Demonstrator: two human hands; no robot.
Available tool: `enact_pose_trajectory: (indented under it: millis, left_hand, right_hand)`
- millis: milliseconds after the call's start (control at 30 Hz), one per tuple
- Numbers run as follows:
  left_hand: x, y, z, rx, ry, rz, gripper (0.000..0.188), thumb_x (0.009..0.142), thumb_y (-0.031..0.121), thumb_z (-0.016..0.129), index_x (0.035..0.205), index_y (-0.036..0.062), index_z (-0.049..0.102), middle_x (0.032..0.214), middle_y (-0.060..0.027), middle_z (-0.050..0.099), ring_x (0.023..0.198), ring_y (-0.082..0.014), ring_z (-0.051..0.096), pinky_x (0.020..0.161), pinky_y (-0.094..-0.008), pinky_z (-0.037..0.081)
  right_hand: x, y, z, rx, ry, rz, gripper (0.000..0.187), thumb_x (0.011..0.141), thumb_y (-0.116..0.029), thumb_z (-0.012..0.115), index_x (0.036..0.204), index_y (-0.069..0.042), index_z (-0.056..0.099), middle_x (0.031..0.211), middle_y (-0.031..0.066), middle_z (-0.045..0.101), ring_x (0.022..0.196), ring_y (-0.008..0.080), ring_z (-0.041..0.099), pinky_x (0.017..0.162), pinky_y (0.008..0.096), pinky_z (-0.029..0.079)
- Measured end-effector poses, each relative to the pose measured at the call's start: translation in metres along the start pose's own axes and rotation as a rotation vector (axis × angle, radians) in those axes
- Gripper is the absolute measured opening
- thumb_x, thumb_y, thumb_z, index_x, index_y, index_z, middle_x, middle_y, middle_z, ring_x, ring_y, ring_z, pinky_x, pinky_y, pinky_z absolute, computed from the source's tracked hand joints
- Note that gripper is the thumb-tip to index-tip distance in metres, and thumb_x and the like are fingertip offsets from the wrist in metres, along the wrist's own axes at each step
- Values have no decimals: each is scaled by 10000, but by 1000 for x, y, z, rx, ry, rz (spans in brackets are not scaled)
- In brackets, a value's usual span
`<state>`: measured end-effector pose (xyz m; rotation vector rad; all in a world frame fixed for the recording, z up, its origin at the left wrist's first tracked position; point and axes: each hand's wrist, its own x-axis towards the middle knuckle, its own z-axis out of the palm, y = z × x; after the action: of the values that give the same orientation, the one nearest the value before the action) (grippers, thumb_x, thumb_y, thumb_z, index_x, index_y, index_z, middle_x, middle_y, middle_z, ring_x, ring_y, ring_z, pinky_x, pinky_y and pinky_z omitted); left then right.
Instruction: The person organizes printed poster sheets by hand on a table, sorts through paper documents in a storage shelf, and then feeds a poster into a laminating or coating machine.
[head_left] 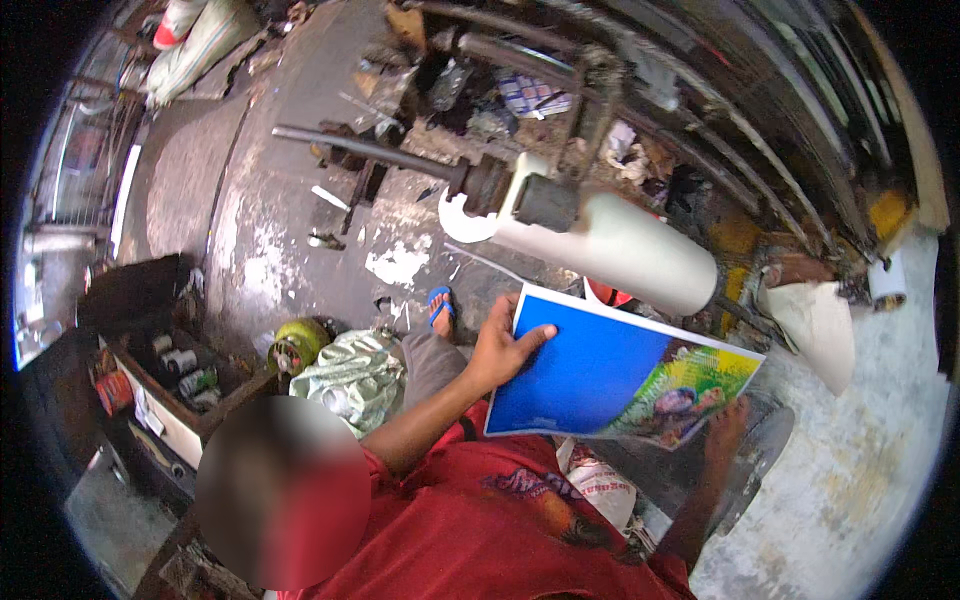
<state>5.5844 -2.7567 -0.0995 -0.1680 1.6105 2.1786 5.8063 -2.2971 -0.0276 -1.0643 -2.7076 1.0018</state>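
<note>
My left hand (505, 347) grips the left edge of a printed sheet (590, 350), its thumb on the face. The sheet is mostly blue, with a green and yellow picture at its right end and a white border. My right hand (728, 430) holds the lower right corner, its fingers partly hidden by the sheet. Just beyond the sheet's far edge is a white cylinder (625, 250), mounted in line with a metal shaft (370, 150).
An open drawer (160, 405) with cans and small items stands at the left. Near it are a green gas cylinder (297, 345) and a pale sack (350, 375). Metal bars (760, 110) run along the far right. A foot in a blue sandal (440, 305) rests on the floor.
</note>
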Motion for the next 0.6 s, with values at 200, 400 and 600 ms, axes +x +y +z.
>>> enact_pose_trajectory:
  millis: [200,400,600]
  left_hand:
    - [72,-15,-45,277,263,246,653,770,213,804,1274,44,425,1050,-200,633,930,-219,639,788,-355,509]
    - [105,-13,-43,489,452,452,572,730,223,826,1231,88,585,987,-130,621,900,-236,628,786,-331,501]
    - [114,-10,-32,514,520,407,620,713,203,833,1277,126,587,868,-99,555,768,-218,561,698,-336,478]
  right_hand:
    - [71,-53,178,467,122,-11,477,939,-189,594,1368,-87,412,1209,102,550,1099,235,536,934,391,420]
    - [90,-61,194,380,192,225,491,904,-333,651,1316,-141,463,1178,71,557,1028,204,549,803,382,466]
    - [100,-98,195,328,270,165,517,900,-373,657,1281,-70,483,1043,104,620,925,188,593,755,304,467]
